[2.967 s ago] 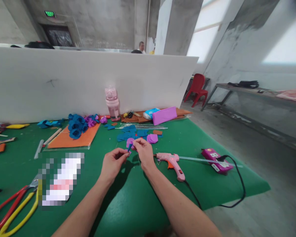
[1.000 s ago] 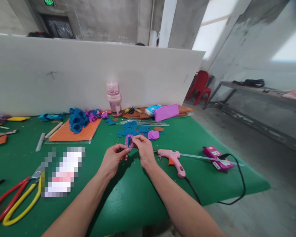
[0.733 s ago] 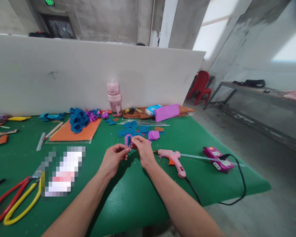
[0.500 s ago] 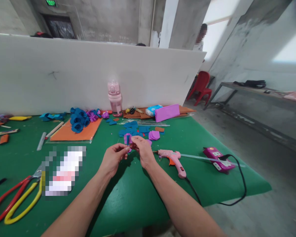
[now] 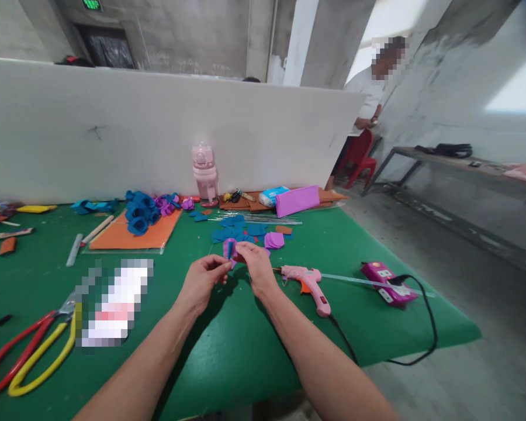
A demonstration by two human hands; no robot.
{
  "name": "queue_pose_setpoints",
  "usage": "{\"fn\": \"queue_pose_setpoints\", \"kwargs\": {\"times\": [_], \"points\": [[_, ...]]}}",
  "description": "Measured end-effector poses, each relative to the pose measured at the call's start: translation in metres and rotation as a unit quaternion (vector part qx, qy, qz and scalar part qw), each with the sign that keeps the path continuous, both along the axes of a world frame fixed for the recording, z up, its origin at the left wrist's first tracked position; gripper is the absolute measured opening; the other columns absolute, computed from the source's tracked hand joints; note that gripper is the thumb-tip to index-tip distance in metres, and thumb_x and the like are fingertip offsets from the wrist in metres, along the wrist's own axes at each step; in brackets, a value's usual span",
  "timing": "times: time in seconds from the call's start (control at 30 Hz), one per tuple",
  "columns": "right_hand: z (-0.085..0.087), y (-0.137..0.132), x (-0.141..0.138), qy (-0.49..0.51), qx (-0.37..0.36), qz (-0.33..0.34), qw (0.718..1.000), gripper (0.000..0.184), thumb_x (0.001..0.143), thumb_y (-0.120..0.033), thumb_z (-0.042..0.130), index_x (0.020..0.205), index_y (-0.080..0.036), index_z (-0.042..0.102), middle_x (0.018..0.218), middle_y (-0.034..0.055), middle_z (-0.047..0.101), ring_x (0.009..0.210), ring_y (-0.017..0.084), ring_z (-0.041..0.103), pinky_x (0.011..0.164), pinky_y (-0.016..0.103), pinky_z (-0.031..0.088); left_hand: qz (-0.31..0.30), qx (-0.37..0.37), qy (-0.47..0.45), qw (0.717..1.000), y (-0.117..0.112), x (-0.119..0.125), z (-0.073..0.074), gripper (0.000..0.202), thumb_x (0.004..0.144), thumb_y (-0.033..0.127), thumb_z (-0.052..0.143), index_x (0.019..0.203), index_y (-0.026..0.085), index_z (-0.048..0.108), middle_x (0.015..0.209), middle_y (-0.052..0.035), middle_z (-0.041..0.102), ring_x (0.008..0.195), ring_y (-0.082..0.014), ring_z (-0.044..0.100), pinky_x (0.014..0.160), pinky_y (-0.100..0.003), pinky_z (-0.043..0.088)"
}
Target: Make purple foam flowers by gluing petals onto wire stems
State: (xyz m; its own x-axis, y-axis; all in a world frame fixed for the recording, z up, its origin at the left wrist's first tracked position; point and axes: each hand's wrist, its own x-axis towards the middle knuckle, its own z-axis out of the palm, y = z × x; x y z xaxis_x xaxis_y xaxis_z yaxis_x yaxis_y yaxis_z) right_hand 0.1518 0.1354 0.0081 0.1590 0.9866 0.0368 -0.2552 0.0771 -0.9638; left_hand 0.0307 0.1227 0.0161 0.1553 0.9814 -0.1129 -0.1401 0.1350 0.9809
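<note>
Between my hands is a small paper flower, a rolled blue centre with purple petals around it. My left hand pinches it from below with thumb and forefinger. Fingertips of my right hand are closed on the purple petal at its right side. Just beyond lie loose blue paper petals and a stack of purple petals. A pink hot glue gun lies to the right of my right hand, a clear glue stick out of its back.
Large red-and-yellow-handled scissors lie at the left. Finished blue flowers rest on orange paper. A pink bottle stands by the white partition. A purple power strip trails a black cord. Behind the partition stands a person.
The flower has shifted slightly right and turned a little between my fingers; my right hand has moved slightly right. The person in the background has come further into view by the red chair.
</note>
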Motion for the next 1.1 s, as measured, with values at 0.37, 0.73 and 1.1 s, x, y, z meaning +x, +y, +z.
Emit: {"fn": "queue_pose_setpoints", "kwargs": {"times": [0.37,0.73,1.1], "points": [[-0.0022,-0.001,-0.0004,-0.004,0.024,-0.015,1.0,0.019,0.068,-0.028,0.055,0.052,-0.017,0.057,0.053,-0.0033,0.05,0.055,0.01,0.045,0.056,0.022,0.035,-0.002,-0.003,-0.002,1.0,-0.0004,0.0006,-0.0005,0.022,0.055,0.028,0.076,0.063,0.013,0.062,0.055,0.0028,0.054,0.046,-0.0058,0.046,0.046,-0.02,0.034],[0.0028,-0.0043,-0.0015,0.027,0.018,-0.015,0.999,0.019,0.066,-0.028,0.055,0.051,-0.016,0.056,0.051,-0.0039,0.047,0.056,0.01,0.043,0.057,0.023,0.034,-0.001,-0.013,-0.005,1.0,-0.0001,0.0002,-0.0012,0.023,0.055,0.029,0.076,0.064,0.013,0.062,0.055,0.0035,0.055,0.046,-0.0053,0.046,0.047,-0.019,0.036],[0.0021,-0.0046,-0.0016,0.036,0.026,-0.007,0.999,0.02,0.067,-0.028,0.056,0.051,-0.016,0.054,0.051,-0.0043,0.045,0.056,0.01,0.042,0.057,0.022,0.035,0.001,-0.015,-0.006,1.0,0.0003,0.0006,-0.0019,0.023,0.055,0.028,0.077,0.064,0.013,0.062,0.054,0.0032,0.055,0.045,-0.005,0.046,0.046,-0.019,0.035]]}}
